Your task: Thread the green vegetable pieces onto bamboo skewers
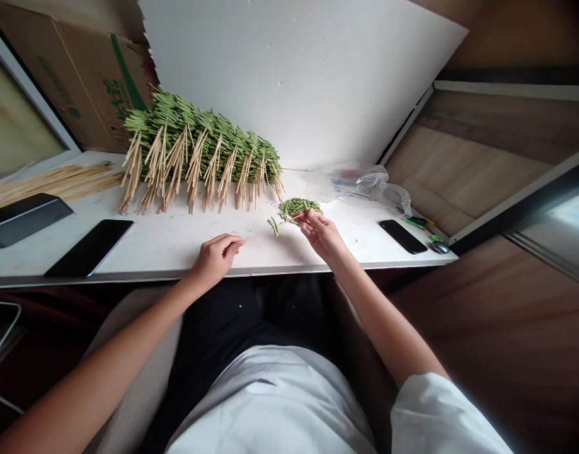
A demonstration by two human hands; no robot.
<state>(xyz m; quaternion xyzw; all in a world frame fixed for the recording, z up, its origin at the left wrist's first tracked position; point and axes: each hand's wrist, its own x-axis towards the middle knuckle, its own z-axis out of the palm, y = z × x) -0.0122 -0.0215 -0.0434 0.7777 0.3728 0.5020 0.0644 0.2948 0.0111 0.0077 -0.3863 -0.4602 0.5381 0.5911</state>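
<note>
At the left of the white worktop [15, 261] we see loose sticks [57, 184], then a black phone [89, 248]. Next comes a heap of green bean skewers [208, 135], bare ends toward us. Our left hand [215, 257] has a narrow grip, pinching 1 end of a thin stick [256, 236]. Green bean pieces [273, 227] sit on that stick between our hands. Our right hand [322, 234] pinches its other end, beside a small bean pile [293, 205]. Farther right lie a plastic bag [365, 181], a 2nd phone [402, 236] and a mouse [440, 247].
</note>
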